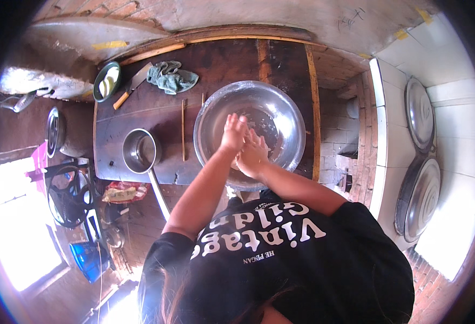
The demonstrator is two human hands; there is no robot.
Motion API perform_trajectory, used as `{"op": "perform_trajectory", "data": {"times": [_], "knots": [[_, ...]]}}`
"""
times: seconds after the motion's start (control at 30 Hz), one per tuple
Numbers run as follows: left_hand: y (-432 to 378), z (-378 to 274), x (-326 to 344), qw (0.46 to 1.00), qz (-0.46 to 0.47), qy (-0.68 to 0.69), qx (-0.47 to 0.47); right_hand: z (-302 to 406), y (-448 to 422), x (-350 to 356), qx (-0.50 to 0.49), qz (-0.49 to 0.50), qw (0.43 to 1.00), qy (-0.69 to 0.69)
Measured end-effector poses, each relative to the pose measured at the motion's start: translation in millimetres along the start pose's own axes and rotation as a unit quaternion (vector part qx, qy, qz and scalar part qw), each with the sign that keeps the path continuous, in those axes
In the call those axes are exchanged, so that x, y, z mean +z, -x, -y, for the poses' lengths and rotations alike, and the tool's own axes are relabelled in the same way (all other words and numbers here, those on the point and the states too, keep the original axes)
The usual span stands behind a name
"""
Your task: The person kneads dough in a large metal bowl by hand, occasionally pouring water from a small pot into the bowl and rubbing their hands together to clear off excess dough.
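Both my hands are over a large, round metal basin (292, 121) standing on a dark wooden table. My left hand (234, 131) and my right hand (253, 156) meet side by side, their palms turned towards each other and touching. Pale bits cling to the fingers, and whitish scraps lie on the basin's bottom. Whether anything is pressed between the palms is hidden. Left of the basin lies a thin wooden stick (183, 129), and beyond it a metal saucepan (125, 152) has its handle pointing over the table's near edge.
A green cloth (172, 77), a cleaver (140, 77) with a wooden handle and a green bowl (97, 91) with pale pieces lie at the table's back left. Round metal lids (419, 113) are on the tiled stove at right. A red packet (126, 192) is beside the near left edge.
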State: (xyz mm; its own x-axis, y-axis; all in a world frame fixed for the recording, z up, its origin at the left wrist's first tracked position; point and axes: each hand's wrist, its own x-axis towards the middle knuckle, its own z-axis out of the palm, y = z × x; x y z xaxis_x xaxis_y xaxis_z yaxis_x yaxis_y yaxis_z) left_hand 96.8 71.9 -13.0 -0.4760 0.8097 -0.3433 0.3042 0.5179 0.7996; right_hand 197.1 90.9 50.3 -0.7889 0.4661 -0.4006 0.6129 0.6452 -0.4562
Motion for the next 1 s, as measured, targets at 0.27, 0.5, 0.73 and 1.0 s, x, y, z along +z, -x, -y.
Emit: {"op": "perform_trajectory", "data": {"times": [0.27, 0.5, 0.73, 1.0], "knots": [[48.9, 14.3, -67.9, 0.955, -0.232, -0.177, 0.055, -36.8, -10.1, 13.4, 0.100, -0.055, 0.991, 0.068], [51.7, 38.5, -57.3, 0.946, -0.241, -0.084, -0.199, -21.7, -45.5, 47.2, -0.066, -0.062, 0.980, 0.178], [55.7, 35.0, -56.0, 0.941, -0.198, -0.121, -0.245, 0.5, -92.3, 39.5, -0.056, -0.019, 0.988, 0.142], [49.5, 37.3, -66.7, 0.952, -0.189, -0.044, -0.238, 16.3, -79.3, -2.3, -0.026, 0.073, 0.990, 0.114]]}}
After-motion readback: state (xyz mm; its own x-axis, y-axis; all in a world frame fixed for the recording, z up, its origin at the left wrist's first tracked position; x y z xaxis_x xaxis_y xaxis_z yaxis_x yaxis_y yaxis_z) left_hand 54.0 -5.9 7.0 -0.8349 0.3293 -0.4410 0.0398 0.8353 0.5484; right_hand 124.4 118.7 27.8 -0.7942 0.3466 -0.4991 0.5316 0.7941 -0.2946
